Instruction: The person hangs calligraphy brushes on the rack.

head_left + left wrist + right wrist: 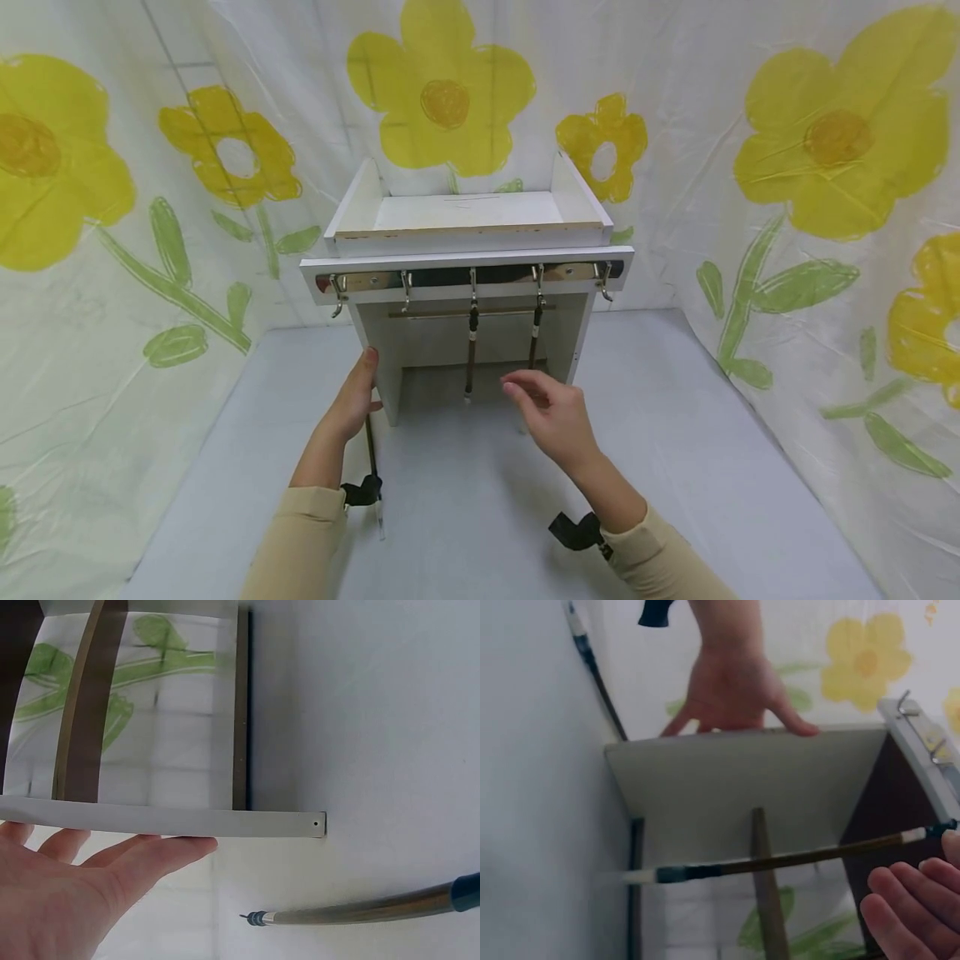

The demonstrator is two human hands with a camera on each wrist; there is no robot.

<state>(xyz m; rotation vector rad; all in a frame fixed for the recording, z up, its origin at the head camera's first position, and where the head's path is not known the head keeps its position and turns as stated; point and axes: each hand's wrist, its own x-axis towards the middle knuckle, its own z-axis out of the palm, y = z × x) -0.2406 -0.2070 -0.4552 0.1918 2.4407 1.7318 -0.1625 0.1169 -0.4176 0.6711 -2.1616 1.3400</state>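
Note:
Flat against the outer side of the white shelf unit rests my left hand, its fingers extended along the panel. My right hand is in front of the unit, fingers loosely bent and holding nothing. Close by it, an ink brush hangs from the fourth hook, partly hidden behind the hand. A second brush hangs tip down from the middle hook. Another brush lies on the table beside the unit, below my left hand.
A hook rail with several metal hooks runs across the unit's front; its outer hooks hold nothing. Above is an open-topped shelf. A wooden bar crosses inside. The pale table meets a flower-painted sheet behind and at both sides.

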